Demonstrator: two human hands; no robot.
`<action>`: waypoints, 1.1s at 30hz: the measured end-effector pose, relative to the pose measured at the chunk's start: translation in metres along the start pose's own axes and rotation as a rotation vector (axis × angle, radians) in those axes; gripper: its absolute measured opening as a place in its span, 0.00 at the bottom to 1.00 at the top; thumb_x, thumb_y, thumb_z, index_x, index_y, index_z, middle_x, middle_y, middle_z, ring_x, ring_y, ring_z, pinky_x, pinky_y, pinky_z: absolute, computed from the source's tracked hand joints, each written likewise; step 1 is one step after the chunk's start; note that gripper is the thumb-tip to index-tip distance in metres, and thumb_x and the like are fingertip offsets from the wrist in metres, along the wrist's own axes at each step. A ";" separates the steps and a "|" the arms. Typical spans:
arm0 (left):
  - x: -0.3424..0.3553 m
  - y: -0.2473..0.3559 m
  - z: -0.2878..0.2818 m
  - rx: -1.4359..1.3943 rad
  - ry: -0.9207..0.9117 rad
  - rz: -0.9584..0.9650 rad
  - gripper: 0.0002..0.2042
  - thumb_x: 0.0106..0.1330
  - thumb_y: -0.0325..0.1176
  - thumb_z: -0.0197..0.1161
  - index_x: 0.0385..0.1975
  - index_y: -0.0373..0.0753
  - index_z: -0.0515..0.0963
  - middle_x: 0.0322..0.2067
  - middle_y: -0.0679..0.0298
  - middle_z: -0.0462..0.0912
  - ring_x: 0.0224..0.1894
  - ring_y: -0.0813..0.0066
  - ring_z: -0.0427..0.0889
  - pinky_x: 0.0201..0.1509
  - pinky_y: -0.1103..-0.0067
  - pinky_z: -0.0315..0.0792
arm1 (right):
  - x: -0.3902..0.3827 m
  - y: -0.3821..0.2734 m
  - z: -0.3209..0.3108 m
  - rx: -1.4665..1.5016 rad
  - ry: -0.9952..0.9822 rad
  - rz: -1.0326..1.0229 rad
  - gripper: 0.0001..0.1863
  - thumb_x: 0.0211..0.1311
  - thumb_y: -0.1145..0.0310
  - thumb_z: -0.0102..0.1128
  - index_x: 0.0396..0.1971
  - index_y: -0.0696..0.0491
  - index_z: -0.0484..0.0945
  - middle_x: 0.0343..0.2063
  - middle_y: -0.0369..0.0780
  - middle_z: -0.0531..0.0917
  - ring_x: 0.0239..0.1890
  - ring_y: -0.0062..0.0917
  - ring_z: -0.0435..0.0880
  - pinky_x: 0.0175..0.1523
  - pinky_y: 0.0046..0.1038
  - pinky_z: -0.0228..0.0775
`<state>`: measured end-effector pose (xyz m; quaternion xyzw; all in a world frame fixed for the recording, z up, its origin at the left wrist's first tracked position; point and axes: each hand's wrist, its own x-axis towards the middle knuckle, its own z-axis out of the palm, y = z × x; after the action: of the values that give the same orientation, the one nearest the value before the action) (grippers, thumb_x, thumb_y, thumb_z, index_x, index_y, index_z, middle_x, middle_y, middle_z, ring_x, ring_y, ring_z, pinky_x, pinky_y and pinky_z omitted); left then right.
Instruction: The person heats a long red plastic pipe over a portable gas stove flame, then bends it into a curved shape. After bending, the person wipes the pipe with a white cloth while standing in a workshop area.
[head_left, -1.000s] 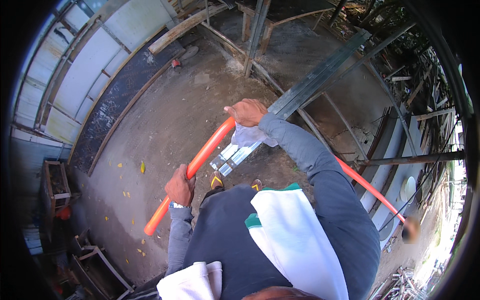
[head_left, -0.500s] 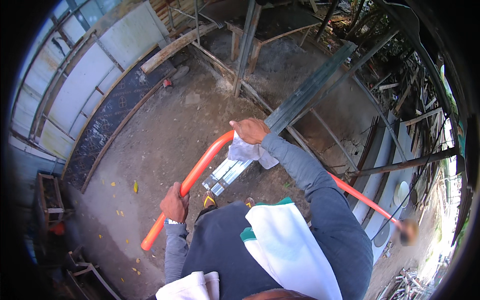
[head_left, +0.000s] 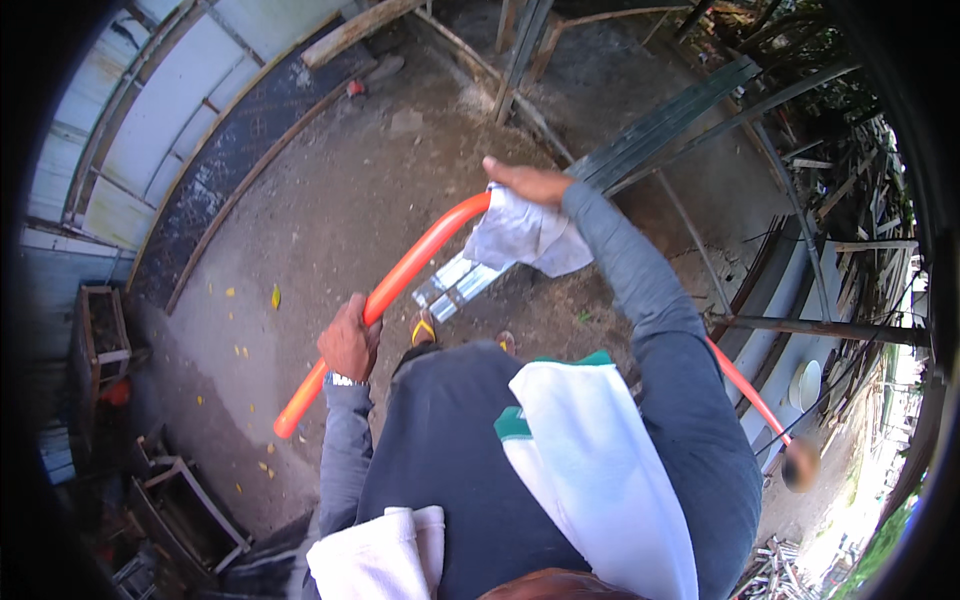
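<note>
A long bent orange pipe (head_left: 418, 258) crosses in front of my body. My left hand (head_left: 348, 338) is wrapped around it a little above its lower-left end. Over the bend lies a crumpled white cloth (head_left: 530, 238), with my right hand (head_left: 530, 182) on top, holding it against the pipe; one digit sticks out to the left and the underside of the hand is hidden. Past the bend the pipe passes behind my right forearm and shows again as an orange length (head_left: 750, 388) at the right, running toward a blurred round shape (head_left: 800, 465).
Long grey metal channels (head_left: 665, 125) stretch from near my feet toward the far right. A metal frame post (head_left: 520, 65) stands ahead. Wooden boxes (head_left: 105, 325) sit at the left. Stacked scrap lumber (head_left: 865, 190) and a white bucket (head_left: 805, 385) are at the right.
The view has tilted, so the scene sits higher in the picture. More of the cloth is spread below my right hand. My left hand keeps its grip on the pipe.
</note>
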<state>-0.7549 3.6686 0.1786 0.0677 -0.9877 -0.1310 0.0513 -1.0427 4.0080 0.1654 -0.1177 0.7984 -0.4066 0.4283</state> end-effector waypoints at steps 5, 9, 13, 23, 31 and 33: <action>0.004 0.004 0.000 -0.057 0.010 -0.004 0.13 0.66 0.43 0.71 0.40 0.45 0.76 0.32 0.56 0.84 0.37 0.46 0.86 0.35 0.56 0.75 | -0.014 -0.005 -0.026 0.043 -0.142 -0.107 0.37 0.75 0.43 0.62 0.70 0.58 0.76 0.61 0.49 0.85 0.62 0.35 0.85 0.69 0.34 0.72; 0.004 0.005 0.000 -0.075 -0.015 -0.016 0.12 0.65 0.40 0.70 0.40 0.45 0.75 0.34 0.57 0.84 0.38 0.46 0.86 0.36 0.55 0.76 | -0.038 0.000 -0.018 -0.337 0.024 -0.286 0.37 0.64 0.57 0.74 0.71 0.55 0.76 0.60 0.48 0.87 0.61 0.37 0.86 0.68 0.35 0.73; 0.008 0.003 0.001 -0.061 -0.040 0.000 0.12 0.65 0.40 0.70 0.40 0.45 0.75 0.35 0.57 0.84 0.39 0.46 0.86 0.36 0.55 0.76 | -0.041 0.007 -0.010 -0.273 0.123 -0.300 0.30 0.69 0.56 0.70 0.69 0.48 0.80 0.61 0.46 0.87 0.62 0.37 0.86 0.69 0.34 0.73; 0.009 0.011 0.003 -0.055 0.011 0.002 0.12 0.66 0.41 0.71 0.40 0.45 0.75 0.33 0.58 0.84 0.36 0.47 0.86 0.34 0.56 0.76 | -0.009 -0.033 0.040 -0.621 0.314 -0.766 0.33 0.72 0.39 0.63 0.62 0.50 0.86 0.55 0.49 0.89 0.58 0.41 0.88 0.66 0.44 0.77; 0.005 0.012 0.007 -0.066 0.045 -0.023 0.13 0.66 0.43 0.72 0.39 0.45 0.76 0.31 0.57 0.85 0.35 0.49 0.86 0.35 0.58 0.75 | -0.017 -0.068 0.059 -0.790 0.349 -0.170 0.45 0.79 0.30 0.36 0.35 0.53 0.93 0.35 0.54 0.91 0.46 0.51 0.90 0.57 0.51 0.79; 0.003 0.011 0.009 -0.054 0.039 -0.014 0.13 0.66 0.43 0.72 0.38 0.45 0.76 0.31 0.57 0.85 0.35 0.48 0.86 0.35 0.58 0.76 | -0.011 -0.062 0.058 -0.855 0.332 -0.199 0.44 0.82 0.34 0.33 0.30 0.54 0.92 0.32 0.54 0.90 0.43 0.52 0.90 0.56 0.51 0.79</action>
<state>-0.7598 3.6805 0.1734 0.0758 -0.9822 -0.1564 0.0715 -1.0005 3.9419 0.2007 -0.2931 0.9367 -0.0938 0.1668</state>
